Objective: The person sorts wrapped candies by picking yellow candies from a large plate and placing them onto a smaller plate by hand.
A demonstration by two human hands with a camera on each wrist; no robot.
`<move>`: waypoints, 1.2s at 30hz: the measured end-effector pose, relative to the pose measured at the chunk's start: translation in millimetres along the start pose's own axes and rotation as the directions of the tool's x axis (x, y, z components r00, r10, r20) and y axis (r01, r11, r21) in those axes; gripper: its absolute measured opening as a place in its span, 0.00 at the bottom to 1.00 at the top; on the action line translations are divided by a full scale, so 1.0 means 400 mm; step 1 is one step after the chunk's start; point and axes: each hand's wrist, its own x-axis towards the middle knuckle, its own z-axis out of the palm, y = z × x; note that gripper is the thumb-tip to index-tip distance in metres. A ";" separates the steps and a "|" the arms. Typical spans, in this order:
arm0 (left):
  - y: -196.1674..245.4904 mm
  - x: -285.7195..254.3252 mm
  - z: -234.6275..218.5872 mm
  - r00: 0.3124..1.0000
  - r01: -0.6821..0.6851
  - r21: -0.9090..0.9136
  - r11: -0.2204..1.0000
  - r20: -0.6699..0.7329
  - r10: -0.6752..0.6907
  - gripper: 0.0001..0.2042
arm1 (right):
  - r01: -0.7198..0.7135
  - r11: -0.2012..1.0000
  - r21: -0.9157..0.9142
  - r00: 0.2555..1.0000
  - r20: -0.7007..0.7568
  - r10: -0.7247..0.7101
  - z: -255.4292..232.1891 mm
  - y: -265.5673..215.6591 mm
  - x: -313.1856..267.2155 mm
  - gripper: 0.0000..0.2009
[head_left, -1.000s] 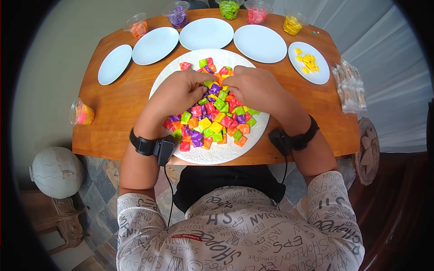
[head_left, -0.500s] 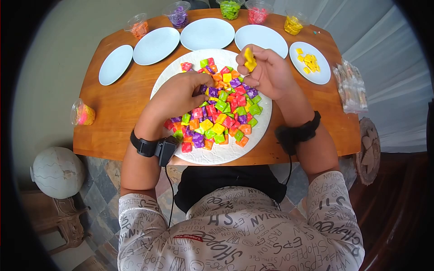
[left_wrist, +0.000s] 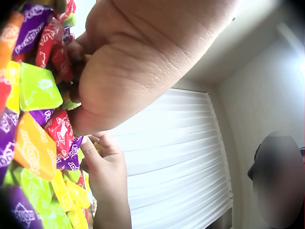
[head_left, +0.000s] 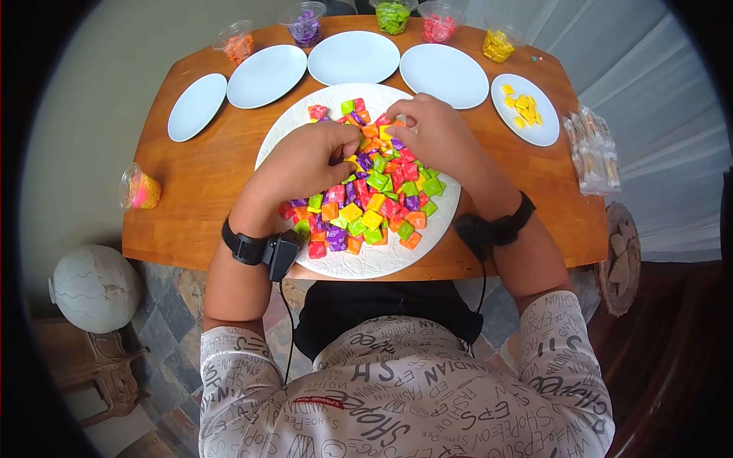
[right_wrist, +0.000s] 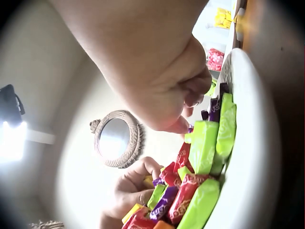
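1. Brown wooden table (head_left: 206,191), rounded corners, carries everything below.
2. Large white round textured plate (head_left: 366,259) sits at the table's middle, near the front edge. It holds the heap of square wrapped candies (head_left: 374,200): green, red, purple, orange, yellow.
3. Four empty pale-blue round plates (head_left: 263,75) arc behind the big plate. A fifth small pale-blue plate (head_left: 534,131) at far right holds only yellow wrapped candies (head_left: 521,104).
4. Left hand (head_left: 309,159) rests on the heap's left-middle part, fingers curled down into the candies. It appears to pinch a yellow wrapper at the fingertips; the left wrist view is too close to confirm, so its grip is not certain.
5. Right hand (head_left: 435,136) is over the heap's far part, fingertips down among orange and yellow candies near the plate's back rim. Fingers curled; whether they hold a piece I cannot tell.
6. Clear plastic cups along the back edge, sorted by colour: orange cup (head_left: 235,42), purple cup (head_left: 303,23), green cup (head_left: 392,14), red cup (head_left: 437,23), yellow cup (head_left: 496,40).
7. One more clear cup with pink and yellow content (head_left: 137,188) lies tipped at the table's left edge.
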 end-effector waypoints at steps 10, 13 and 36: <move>0.031 -0.002 -0.009 0.997 0.077 -0.028 0.997 -0.028 -0.077 0.11 | 0.137 0.990 0.028 0.990 0.042 -0.138 0.028 0.008 -0.007 0.06; 0.017 0.002 -0.008 0.998 0.053 0.040 0.998 0.018 -0.054 0.09 | 0.140 0.989 0.049 0.990 0.020 -0.142 0.036 0.022 -0.004 0.07; -0.020 0.002 0.001 0.999 -0.005 -0.353 0.935 -0.037 -0.009 0.12 | -0.392 -0.085 0.916 0.919 0.394 0.008 -0.037 0.054 0.011 0.08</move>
